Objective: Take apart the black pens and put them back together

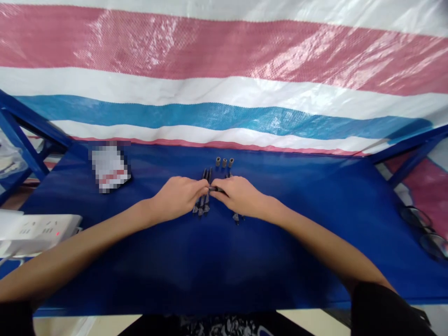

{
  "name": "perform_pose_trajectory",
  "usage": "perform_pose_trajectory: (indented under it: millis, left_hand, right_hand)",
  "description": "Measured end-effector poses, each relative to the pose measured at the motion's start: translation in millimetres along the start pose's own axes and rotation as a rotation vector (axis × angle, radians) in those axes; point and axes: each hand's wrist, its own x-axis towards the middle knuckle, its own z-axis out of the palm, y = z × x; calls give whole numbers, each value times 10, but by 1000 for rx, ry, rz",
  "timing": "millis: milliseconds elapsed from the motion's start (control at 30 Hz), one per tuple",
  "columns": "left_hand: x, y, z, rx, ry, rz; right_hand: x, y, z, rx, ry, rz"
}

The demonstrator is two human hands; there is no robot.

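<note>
My left hand (182, 196) and my right hand (240, 196) meet at the middle of a blue table (217, 261). Both are closed in a pinch on one thin dark pen part (216, 189) held between them. Under the left fingertips lie three dark pen barrels (203, 205) side by side, running away from me. Small dark pieces (237, 217) peek out below my right hand. Three short grey caps (224, 162) stand in a row just beyond the hands.
A blurred white and red card (109, 168) lies at the back left. A white power strip (38, 231) sits at the left edge. Glasses (425, 231) rest at the right edge. A striped tarp (224, 70) hangs behind.
</note>
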Motion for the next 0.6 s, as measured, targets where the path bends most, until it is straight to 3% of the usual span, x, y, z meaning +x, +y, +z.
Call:
perform_pose_trajectory:
  millis: [100, 200, 333, 600]
  left_hand:
    - [38, -5, -64, -443, -198, -129]
    - [53, 1, -149, -569, -257, -146]
    - [2, 35, -178, -252, -114, -56]
    - [-90, -28, -115, 348, 184, 361]
  right_hand:
    - [-19, -46, 98, -333, 107, -97]
    - [-21, -52, 134, -459, 86, -156]
    - [-19, -45, 35, -381, -27, -116]
    - [-63, -61, -282, 105, -186, -70]
